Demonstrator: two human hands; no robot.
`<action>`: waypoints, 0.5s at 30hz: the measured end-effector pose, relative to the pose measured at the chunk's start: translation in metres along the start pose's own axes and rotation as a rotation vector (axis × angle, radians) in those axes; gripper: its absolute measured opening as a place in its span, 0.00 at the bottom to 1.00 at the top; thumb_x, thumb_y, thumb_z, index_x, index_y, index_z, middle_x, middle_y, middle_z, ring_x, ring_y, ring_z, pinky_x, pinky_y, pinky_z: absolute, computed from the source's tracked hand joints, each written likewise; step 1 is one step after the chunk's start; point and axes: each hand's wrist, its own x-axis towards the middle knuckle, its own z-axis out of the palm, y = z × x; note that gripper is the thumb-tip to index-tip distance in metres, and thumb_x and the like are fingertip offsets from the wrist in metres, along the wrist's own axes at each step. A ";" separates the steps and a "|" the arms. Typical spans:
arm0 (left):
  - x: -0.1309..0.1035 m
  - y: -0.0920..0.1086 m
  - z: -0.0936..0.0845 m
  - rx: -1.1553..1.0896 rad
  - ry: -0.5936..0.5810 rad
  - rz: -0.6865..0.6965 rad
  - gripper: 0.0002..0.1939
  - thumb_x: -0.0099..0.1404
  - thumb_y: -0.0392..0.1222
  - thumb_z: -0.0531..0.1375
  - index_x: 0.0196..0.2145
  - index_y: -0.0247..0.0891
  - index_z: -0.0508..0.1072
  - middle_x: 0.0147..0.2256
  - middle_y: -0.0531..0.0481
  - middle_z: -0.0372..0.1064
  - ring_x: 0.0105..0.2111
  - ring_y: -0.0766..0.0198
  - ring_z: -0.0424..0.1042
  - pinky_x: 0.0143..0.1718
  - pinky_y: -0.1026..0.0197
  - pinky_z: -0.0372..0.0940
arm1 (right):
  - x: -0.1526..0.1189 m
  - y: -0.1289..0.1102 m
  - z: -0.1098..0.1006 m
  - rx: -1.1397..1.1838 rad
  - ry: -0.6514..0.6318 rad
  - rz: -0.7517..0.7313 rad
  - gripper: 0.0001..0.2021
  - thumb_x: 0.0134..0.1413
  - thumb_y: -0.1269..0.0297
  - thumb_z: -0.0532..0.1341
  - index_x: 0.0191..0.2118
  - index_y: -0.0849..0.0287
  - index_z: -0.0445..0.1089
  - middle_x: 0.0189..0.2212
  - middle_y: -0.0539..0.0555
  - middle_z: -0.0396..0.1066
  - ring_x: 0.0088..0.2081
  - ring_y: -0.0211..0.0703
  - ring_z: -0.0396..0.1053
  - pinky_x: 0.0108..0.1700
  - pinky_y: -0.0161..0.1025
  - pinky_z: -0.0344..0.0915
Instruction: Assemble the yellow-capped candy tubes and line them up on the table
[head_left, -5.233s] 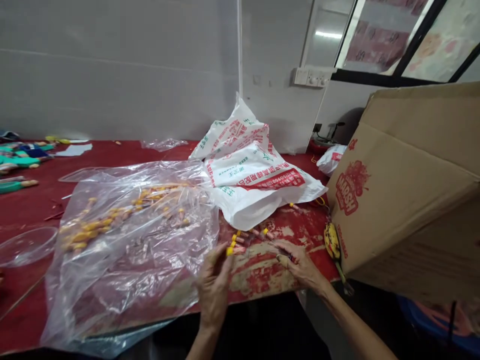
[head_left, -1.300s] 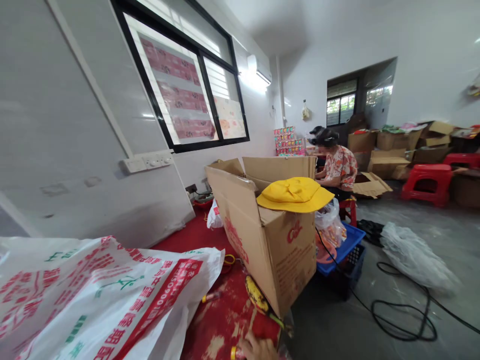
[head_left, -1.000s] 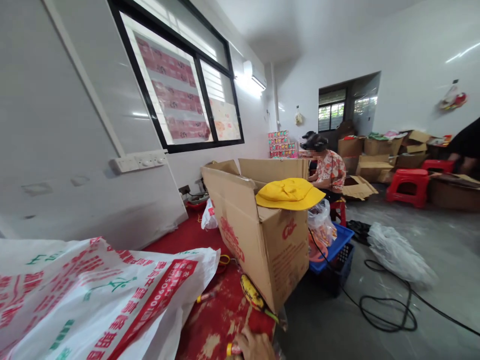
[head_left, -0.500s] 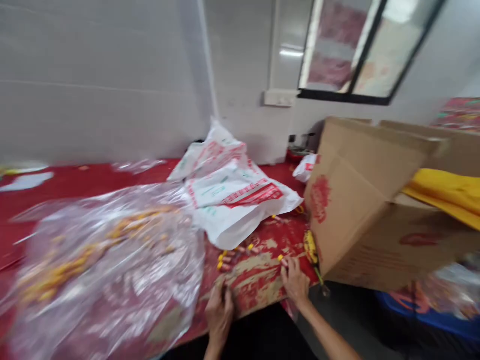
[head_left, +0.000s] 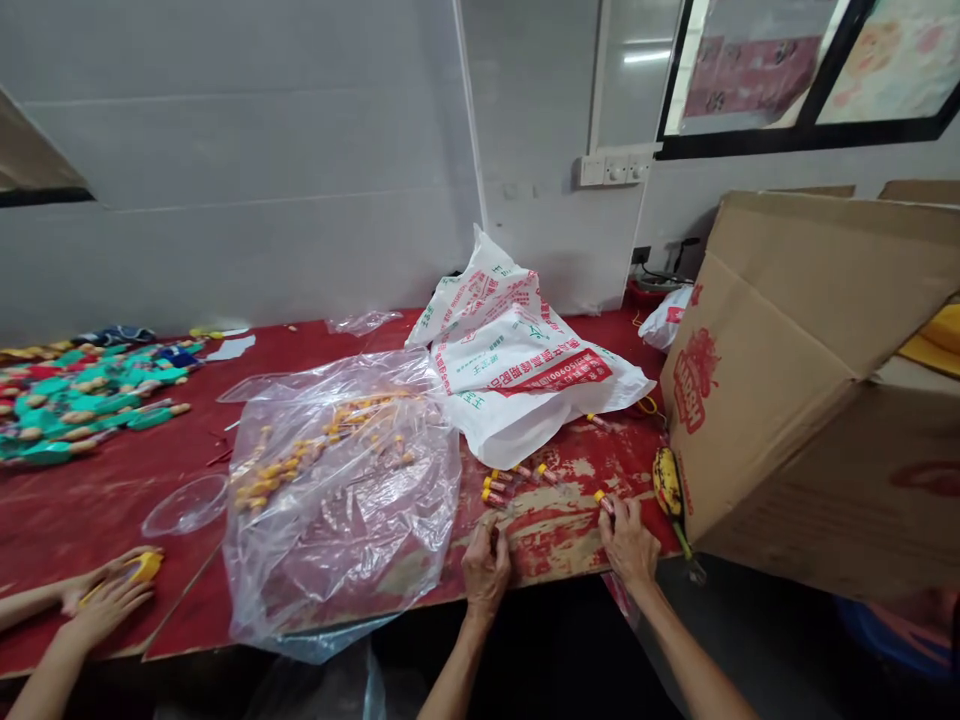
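Note:
At the front edge of the worn red table (head_left: 555,545), my right hand (head_left: 631,548) pinches a small tube with a yellow cap and reddish contents (head_left: 605,503). My left hand (head_left: 486,572) rests closed at the same edge, fingers curled inward; what they hold, if anything, is hidden. Just beyond it lie several similar yellow-capped tubes (head_left: 495,492), and one more tube (head_left: 598,422) is beside the white printed bag (head_left: 517,345). To the left, a large clear plastic bag (head_left: 375,520) has many yellow-topped pieces in or under it.
A cardboard box (head_left: 757,370) stands at the right, with a spotted banana (head_left: 667,482) against it. On the left, a co-worker's hands (head_left: 112,600) hold a yellow object (head_left: 146,567). Behind them is a pile of green doll-like items (head_left: 82,400).
The view has swung left and sharpened, bringing the co-worker's hands and the green pile into sight. Both my hands stay at the table edge, the right still holding a tube.

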 end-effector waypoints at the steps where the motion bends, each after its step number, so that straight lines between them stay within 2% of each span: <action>1: 0.000 -0.001 0.001 0.001 -0.005 -0.008 0.14 0.63 0.40 0.50 0.42 0.35 0.71 0.31 0.45 0.71 0.30 0.58 0.72 0.35 0.56 0.68 | 0.000 0.000 -0.001 -0.003 0.001 0.003 0.16 0.62 0.59 0.52 0.53 0.53 0.67 0.44 0.53 0.65 0.22 0.28 0.59 0.22 0.33 0.39; 8: -0.001 0.000 0.001 0.007 -0.033 -0.039 0.14 0.63 0.40 0.50 0.42 0.36 0.71 0.35 0.44 0.72 0.34 0.57 0.72 0.37 0.56 0.68 | 0.000 0.001 -0.001 -0.039 0.017 -0.020 0.16 0.63 0.59 0.51 0.51 0.54 0.68 0.40 0.54 0.64 0.21 0.28 0.57 0.22 0.34 0.39; 13: 0.002 0.002 -0.002 -0.006 -0.032 -0.035 0.13 0.63 0.41 0.50 0.41 0.36 0.71 0.30 0.46 0.70 0.29 0.58 0.71 0.33 0.58 0.68 | 0.000 0.001 0.005 -0.010 0.007 -0.036 0.16 0.62 0.60 0.52 0.52 0.55 0.68 0.40 0.54 0.65 0.23 0.30 0.62 0.22 0.33 0.43; 15: 0.002 0.001 -0.002 -0.019 -0.040 -0.034 0.14 0.63 0.41 0.50 0.41 0.36 0.71 0.30 0.46 0.71 0.30 0.59 0.71 0.34 0.58 0.68 | 0.001 0.002 0.004 0.001 -0.005 -0.038 0.16 0.63 0.61 0.51 0.52 0.56 0.68 0.39 0.54 0.66 0.25 0.32 0.64 0.22 0.33 0.45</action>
